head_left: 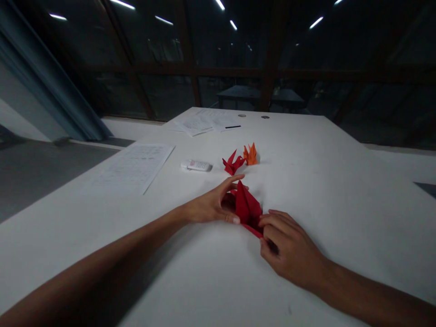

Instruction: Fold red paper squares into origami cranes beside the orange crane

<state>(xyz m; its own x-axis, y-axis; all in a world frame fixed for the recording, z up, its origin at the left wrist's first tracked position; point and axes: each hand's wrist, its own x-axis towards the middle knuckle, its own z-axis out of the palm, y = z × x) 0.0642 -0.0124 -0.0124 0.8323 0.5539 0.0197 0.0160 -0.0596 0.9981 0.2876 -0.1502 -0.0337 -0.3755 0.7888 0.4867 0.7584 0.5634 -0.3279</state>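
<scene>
A large red folded paper figure [248, 206] stands at the middle of the white table [211, 277], one pointed flap upright. My left hand [218, 202] curves around its left side, thumb at the lower front edge and fingers behind. On the right, my right hand [289, 245] pinches the figure's lower right part between thumb and fingers. Just beyond stand a smaller red paper crane [233, 163] and an orange paper crane [251, 155], close together. The figure's far left part is partly hidden by my left hand.
A white bottle-like item [195, 165] lies left of the cranes. Printed sheets [134, 168] lie at the left edge, with more papers [200, 122] and a black pen [233, 126] farther back. Two small round items [265, 117] sit near the far edge.
</scene>
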